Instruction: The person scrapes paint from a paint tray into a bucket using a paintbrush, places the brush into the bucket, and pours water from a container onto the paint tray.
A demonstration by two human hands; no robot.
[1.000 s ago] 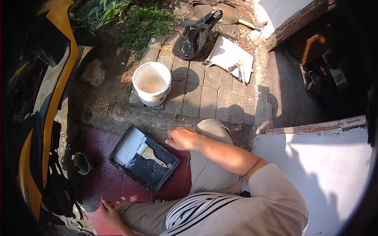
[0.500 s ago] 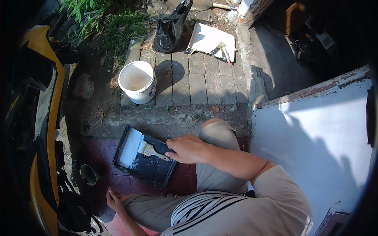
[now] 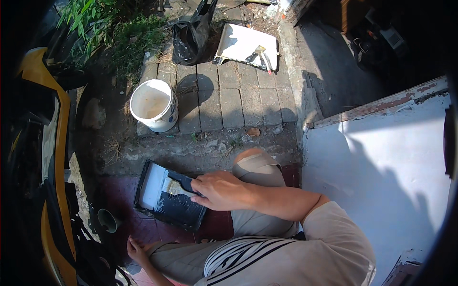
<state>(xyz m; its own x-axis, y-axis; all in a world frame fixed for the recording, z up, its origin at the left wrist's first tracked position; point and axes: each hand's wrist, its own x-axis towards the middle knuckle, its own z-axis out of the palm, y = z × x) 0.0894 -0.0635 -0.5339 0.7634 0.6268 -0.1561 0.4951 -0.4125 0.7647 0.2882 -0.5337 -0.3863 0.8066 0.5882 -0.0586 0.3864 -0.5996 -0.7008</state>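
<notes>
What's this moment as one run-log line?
right hand: gripping paintbrush by handle | bristles: by white paint in black tray | left hand: near left knee, nothing visible in it | white bucket: upright on paving

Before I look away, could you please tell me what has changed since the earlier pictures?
The right hand has moved left and toward the body, from beside the black tray to over it, and has taken hold of the handle of the paintbrush. The view has also shifted a little. The left hand stays by the left leg; the white bucket and black bag remain in place.
</notes>
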